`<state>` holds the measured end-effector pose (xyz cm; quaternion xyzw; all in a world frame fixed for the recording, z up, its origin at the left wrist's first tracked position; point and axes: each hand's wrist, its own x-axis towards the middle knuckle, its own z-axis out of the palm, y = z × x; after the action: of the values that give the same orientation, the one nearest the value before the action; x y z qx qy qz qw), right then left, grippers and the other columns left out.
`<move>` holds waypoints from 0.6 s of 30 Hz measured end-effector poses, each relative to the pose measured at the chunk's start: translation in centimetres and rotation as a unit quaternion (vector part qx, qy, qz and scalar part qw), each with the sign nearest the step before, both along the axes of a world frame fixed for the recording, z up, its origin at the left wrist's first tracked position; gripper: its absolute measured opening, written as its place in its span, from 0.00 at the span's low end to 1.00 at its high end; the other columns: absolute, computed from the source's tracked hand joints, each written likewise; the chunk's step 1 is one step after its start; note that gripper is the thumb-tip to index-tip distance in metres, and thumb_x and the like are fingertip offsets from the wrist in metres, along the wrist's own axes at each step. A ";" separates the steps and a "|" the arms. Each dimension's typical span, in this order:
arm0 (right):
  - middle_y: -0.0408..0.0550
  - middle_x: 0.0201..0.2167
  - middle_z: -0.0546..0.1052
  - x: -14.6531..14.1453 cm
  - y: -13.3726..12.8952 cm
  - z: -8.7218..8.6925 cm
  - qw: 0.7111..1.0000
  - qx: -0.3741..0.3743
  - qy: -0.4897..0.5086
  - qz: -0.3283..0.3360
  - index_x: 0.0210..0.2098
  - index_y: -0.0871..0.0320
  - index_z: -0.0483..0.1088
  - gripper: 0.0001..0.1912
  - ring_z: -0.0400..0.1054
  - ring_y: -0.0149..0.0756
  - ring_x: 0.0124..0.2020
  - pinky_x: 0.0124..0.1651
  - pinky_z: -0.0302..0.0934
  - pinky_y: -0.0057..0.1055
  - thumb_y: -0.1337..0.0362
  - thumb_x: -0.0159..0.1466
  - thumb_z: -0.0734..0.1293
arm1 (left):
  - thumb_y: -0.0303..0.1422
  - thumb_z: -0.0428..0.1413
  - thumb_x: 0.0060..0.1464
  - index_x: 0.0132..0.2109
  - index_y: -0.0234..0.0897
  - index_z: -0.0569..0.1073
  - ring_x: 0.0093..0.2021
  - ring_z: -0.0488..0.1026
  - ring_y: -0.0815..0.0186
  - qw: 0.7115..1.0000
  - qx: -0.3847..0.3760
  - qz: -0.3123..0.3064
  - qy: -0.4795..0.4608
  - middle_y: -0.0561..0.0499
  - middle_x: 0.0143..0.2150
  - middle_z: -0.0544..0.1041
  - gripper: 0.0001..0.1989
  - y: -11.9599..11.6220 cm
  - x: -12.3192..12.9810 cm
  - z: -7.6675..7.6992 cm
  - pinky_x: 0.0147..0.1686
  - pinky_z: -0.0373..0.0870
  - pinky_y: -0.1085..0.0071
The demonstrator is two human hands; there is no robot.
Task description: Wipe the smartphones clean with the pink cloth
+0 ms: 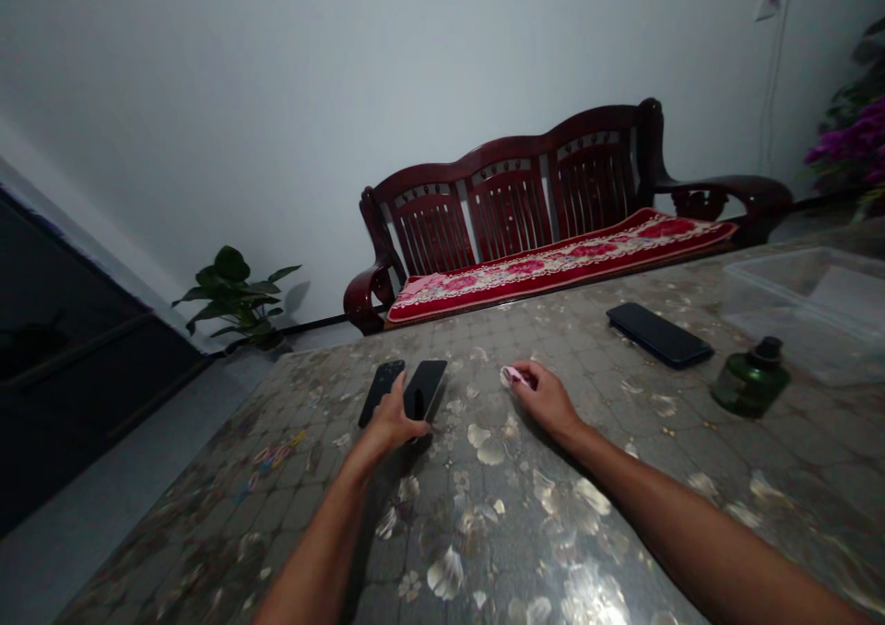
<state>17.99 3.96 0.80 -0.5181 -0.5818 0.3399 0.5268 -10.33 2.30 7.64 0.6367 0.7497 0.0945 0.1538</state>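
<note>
Two dark smartphones lie side by side near the middle of the table. My left hand (393, 419) is at the near end of the right-hand smartphone (427, 387), its index finger along the left side and its thumb at the near right edge, gripping it. That phone's pale side edge shows. The other smartphone (379, 395) lies just left of it, partly behind my fingers. My right hand (546, 399) rests close to the tabletop, fingers pinched on a small crumpled pinkish-white cloth or tissue (515, 377); its exact kind is unclear.
On the patterned table (498, 514), a third smartphone (659, 334), a green bottle with a black cap (750, 381) and a clear plastic box (795, 330) stand right. Small colored bands or clips (277, 454) lie left. Beyond are a wooden bench (512, 206) and a potted plant (239, 298).
</note>
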 end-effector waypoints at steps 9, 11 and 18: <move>0.46 0.32 0.77 1.3 1.3 -0.9 0.990 -0.029 0.128 -0.041 0.38 0.57 0.71 0.17 0.70 0.38 0.31 0.35 0.63 0.32 0.56 0.50 0.66 | 0.31 0.64 0.40 0.73 0.39 0.43 0.63 0.64 0.46 0.999 -0.003 -0.050 -0.005 0.38 0.62 0.68 0.57 -1.2 7.6 -2.3 0.59 0.60 0.61; 0.46 0.32 0.78 1.4 1.5 -0.8 0.989 -0.025 0.139 -0.049 0.37 0.57 0.71 0.17 0.69 0.38 0.31 0.35 0.63 0.32 0.56 0.50 0.66 | 0.31 0.64 0.40 0.73 0.38 0.43 0.63 0.63 0.45 0.999 -0.013 -0.048 0.000 0.37 0.62 0.67 0.57 -1.2 8.5 -2.4 0.59 0.60 0.60; 0.45 0.30 0.78 1.6 1.7 -0.3 0.990 -0.009 0.137 -0.044 0.35 0.57 0.72 0.16 0.69 0.37 0.31 0.35 0.61 0.31 0.54 0.51 0.68 | 0.30 0.63 0.41 0.73 0.39 0.41 0.63 0.63 0.46 0.999 -0.021 -0.047 0.003 0.37 0.61 0.67 0.57 -1.4 10.7 -1.9 0.58 0.61 0.59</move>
<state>19.63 5.64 0.52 -0.4963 -0.4782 0.3892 0.6111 0.41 0.90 5.72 0.6679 0.7215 0.0697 0.1691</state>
